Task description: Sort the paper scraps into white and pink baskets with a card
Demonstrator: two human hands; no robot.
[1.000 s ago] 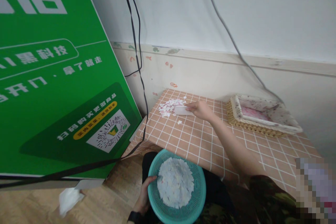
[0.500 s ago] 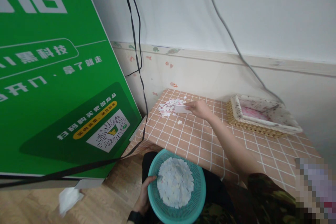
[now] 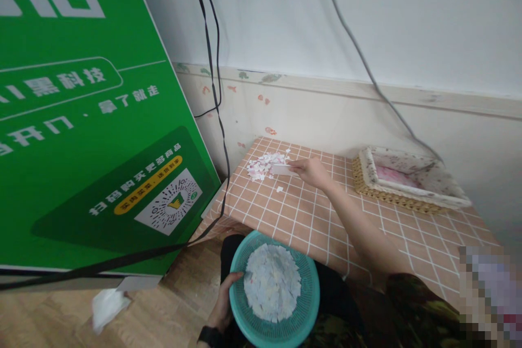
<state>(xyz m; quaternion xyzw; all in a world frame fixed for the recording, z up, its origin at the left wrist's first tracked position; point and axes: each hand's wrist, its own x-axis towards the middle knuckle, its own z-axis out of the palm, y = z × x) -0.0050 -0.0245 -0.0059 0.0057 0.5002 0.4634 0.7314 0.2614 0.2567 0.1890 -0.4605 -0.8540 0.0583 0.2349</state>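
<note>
My right hand (image 3: 312,171) is closed on the end of a flat white card (image 3: 284,169). The card's far end touches a heap of small white and pinkish paper scraps (image 3: 261,166) on the checked tablecloth. One loose scrap (image 3: 279,189) lies just in front of the card. Low in the view, my left hand (image 3: 224,299) grips the left rim of a round green plastic basket (image 3: 306,304), thumb over the edge. A mound of pale bluish-white paper pieces (image 3: 272,283) sits inside the basket, which rests over my lap.
A wicker basket with a cloth lining (image 3: 408,179) stands at the table's right, against the wall. A large green sign (image 3: 122,119) rises on the left, with a black strap (image 3: 223,157) hanging beside it. A white plastic bag (image 3: 108,307) lies on the wooden floor.
</note>
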